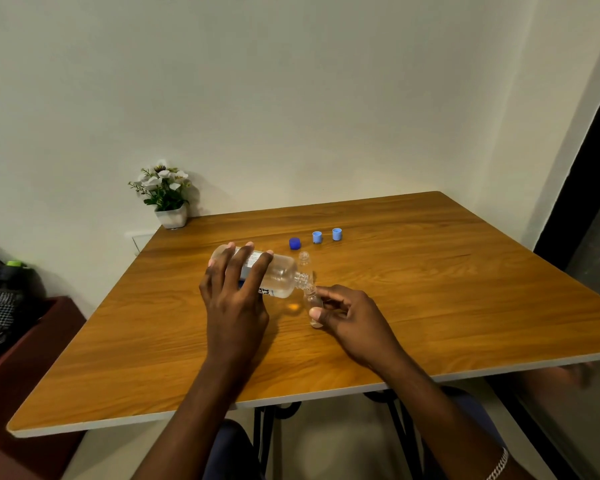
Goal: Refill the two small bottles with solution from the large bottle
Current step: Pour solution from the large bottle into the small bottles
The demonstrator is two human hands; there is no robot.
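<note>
My left hand (pixel 234 292) grips the large clear bottle (pixel 280 276), which is tipped on its side with its open neck pointing right and down. The neck meets the mouth of a small clear bottle (pixel 310 299) that stands on the table, pinched between thumb and fingers of my right hand (pixel 347 313). The second small clear bottle (pixel 304 258) stands uncapped just behind the large bottle's neck. Behind it lie a dark blue cap (pixel 294 243) and two light blue caps (pixel 317 236) (pixel 337 234).
The wooden table (pixel 447 289) stands against a white wall. A small white pot of white flowers (pixel 168 199) sits at its back left corner. Clothes and a dark red box (pixel 18 341) lie to the left of the table.
</note>
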